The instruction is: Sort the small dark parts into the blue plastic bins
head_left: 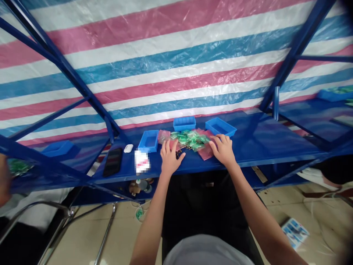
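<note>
My left hand [170,157] lies palm down at the near left side of a heap of green plastic packets [190,138], its fingers spread. At the heap's right side my right hand [223,149] rests with fingers apart, beside a pink plastic bag [205,151]. Another pink bag [164,136] lies at the heap's left, beyond my left hand. Small dark and gold bits [179,151] are scattered just right of my left fingers; what they are is too small to tell. Neither hand visibly grips anything, though what lies beneath the fingertips is hidden.
Three blue bins stand around the heap: a left bin [149,140], a middle bin [184,123] and a right bin [220,127]. On the left lie a black phone [113,162] and a white case [128,148]. Blue frame posts [296,55] flank the blue table [270,138].
</note>
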The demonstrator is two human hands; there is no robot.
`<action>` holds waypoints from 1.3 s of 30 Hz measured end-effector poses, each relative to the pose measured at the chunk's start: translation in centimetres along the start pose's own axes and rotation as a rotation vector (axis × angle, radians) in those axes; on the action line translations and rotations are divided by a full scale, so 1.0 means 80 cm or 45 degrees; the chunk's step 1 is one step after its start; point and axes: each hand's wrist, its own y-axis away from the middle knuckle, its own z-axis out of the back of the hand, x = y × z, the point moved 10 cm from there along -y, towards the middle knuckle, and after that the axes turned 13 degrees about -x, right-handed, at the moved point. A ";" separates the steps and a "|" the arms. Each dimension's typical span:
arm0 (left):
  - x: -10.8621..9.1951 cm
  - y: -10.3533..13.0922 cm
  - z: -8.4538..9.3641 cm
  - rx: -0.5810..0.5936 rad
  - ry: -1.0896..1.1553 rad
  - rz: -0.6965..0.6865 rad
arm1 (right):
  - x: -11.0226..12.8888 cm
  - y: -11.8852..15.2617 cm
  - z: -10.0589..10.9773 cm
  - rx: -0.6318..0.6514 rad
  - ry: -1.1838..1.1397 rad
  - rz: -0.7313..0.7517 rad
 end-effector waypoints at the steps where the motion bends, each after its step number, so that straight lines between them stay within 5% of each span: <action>1: -0.001 0.000 0.002 -0.002 0.005 -0.004 | 0.002 0.001 0.002 0.006 -0.017 0.011; 15: 0.006 0.002 0.007 -0.069 -0.003 0.034 | 0.038 0.010 -0.015 0.161 -0.168 0.345; 22: 0.008 0.002 0.006 -0.080 0.022 0.028 | 0.035 -0.004 -0.014 -0.006 -0.066 0.223; 30: 0.013 0.002 0.007 -0.087 0.042 0.093 | 0.006 -0.013 -0.047 0.104 -0.093 0.015; 39: 0.016 0.002 0.014 -0.131 0.066 0.117 | -0.028 -0.005 -0.016 -0.085 -0.239 -0.361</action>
